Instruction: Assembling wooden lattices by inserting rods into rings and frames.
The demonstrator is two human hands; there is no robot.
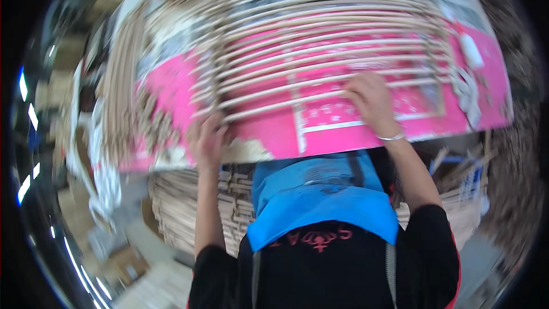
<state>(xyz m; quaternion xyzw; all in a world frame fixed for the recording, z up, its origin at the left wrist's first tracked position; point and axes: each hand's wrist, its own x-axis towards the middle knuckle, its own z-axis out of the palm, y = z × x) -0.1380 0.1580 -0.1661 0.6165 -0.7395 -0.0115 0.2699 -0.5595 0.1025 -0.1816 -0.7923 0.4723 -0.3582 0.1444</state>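
Wooden rod frame (326, 51): it lies flat on the counter before the person, pale rods running side to side in a row, their left part crossing a darker bar (215, 71).
Nearest rod (286, 105): forms the near edge of the rod frame, slanting slightly up toward the right.
Right hand (370, 98): over the near side of the rod frame, right of its middle, thumb and bent fingers pinching the nearest rod.
Bracelet (392, 137): pale, around the right wrist, just nearer the person than the rod frame.
Left hand (207, 134): at the near left corner of the rod frame, fingers bent; blur hides whether they pinch anything, so I cannot tell.
Pink counter (271, 138): beneath the rod frame, with white markings on its surface.
Small wooden pieces (157, 123): loosely heaped left of the rod frame.
Long wooden strips (121, 80): bundled farther left of the rod frame.
White bottle (471, 50): red-tipped, just right of the rod frame.
White crumpled material (468, 94): by the rod frame's near right corner.
Blue apron (323, 200): on the person, nearer than the rod frame.
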